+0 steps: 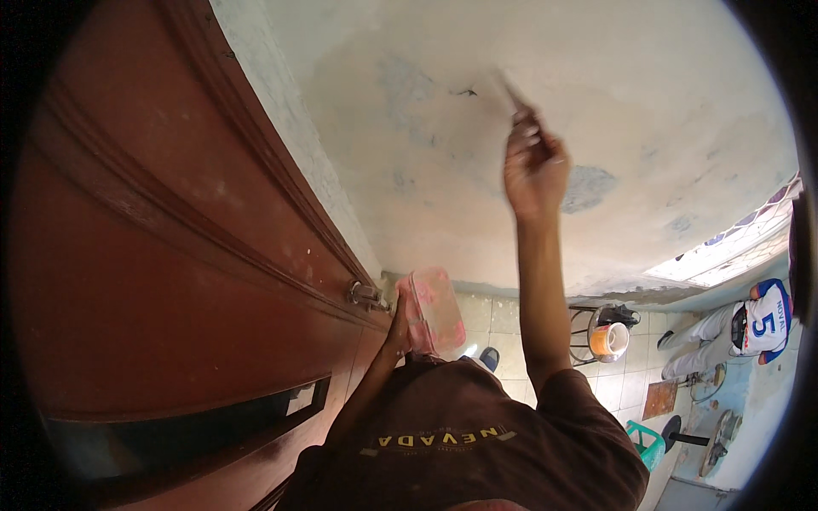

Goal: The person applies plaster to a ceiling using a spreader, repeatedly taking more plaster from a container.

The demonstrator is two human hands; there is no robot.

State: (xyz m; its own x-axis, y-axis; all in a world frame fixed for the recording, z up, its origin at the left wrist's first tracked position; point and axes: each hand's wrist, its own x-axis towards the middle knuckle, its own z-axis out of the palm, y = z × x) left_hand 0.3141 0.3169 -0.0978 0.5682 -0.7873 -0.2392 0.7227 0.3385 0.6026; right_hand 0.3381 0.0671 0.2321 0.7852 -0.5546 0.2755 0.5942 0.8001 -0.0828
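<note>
Thin hand tool [512,89]: in the right hand [535,166], held up in front of the plastered wall [341,111].
Right-hand grip: fingers curled around the near end of the tool; grasping.
Tool axis: slants from the fist up and to the left, far end free.
Dark mark on wall [466,92]: left of the tool's free end, near it in the view; the right hand is the nearer hand by a wide margin.
Blue-grey patch [588,188]: on the other side, just right of the right wrist in the view.
Pink translucent plastic box [443,308]: low, in front of the torso, well apart from the tool.
Left-hand grip: the left hand [397,327] grasps the box at its left side, close to the door handle [367,295].
Tool end: motion-blurred; brush or blade cannot be told, nor whether it touches the wall.
Left fingers: largely hidden by the box.
Box contents: pinkish patches show; their nature is unclear.
Teal plastic item [648,446]: partly covered by the right sleeve [588,413]; kind uncertain.
Co-worker [763,322]: at the right rim, head not made out.
</note>
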